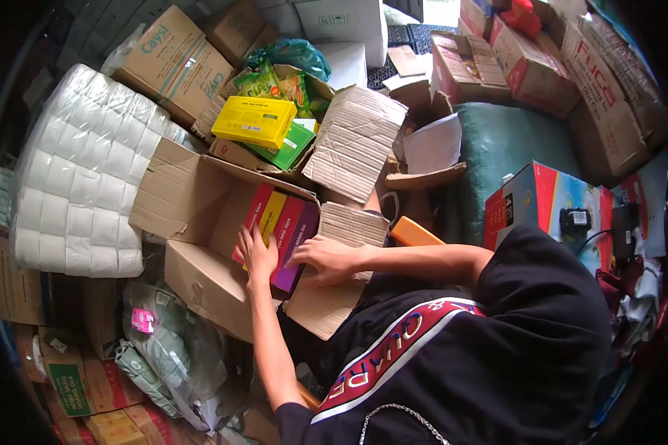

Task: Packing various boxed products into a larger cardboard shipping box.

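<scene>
Four flat packets [278,222] stand in the open carton [200,285] (red, yellow, red, purple); one yellow box [254,121] tops two green ones [289,147].

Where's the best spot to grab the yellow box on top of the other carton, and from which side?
Probably across its two long edges, coming from above. The yellow box lies flat on a green box, top face bare and nothing leaning on it. Both hands are busy: left hand, right hand.
</scene>
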A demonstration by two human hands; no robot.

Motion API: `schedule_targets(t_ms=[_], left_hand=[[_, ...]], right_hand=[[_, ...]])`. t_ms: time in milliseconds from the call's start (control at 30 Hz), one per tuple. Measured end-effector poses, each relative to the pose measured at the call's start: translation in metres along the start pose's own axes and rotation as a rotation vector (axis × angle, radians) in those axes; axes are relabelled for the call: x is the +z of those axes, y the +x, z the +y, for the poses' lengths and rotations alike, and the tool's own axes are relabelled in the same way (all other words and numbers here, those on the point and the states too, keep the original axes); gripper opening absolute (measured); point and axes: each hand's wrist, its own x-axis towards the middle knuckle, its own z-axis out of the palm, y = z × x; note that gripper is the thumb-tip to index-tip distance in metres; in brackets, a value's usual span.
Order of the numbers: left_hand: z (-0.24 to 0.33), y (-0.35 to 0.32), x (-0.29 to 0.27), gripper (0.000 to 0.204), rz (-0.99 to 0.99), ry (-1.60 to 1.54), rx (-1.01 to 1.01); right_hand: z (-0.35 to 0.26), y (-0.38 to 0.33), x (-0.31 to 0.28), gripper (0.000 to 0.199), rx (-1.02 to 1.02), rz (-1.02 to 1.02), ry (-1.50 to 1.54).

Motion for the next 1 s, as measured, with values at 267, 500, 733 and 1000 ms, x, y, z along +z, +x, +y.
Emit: schedule_targets(t_ms=[267, 500, 733, 1000], left_hand=[[0.014, -0.069, 0.03, 0.089, 0.111, -0.013, 0.109], [0.016, -0.071, 0.018, 0.092, 0.055, -0.065, 0.004], [0.028, -0.061, 0.002, 0.093, 0.006, -0.208, -0.005], [0.039, -0.063, 0.009, 0.095, 0.019, -0.2, 0.016]], right_hand=[[0.077, 0.089, -0.077, 0.037, 0.279, 0.429, 0.595], [0.145, 0.168, -0.149, 0.073, 0.515, 0.661, -0.156], [0.168, 0.223, -0.174, 0.148, 0.745, 0.225, -0.538], [0.178, 0.213, -0.181, 0.154, 0.888, 0.118, -0.539]])
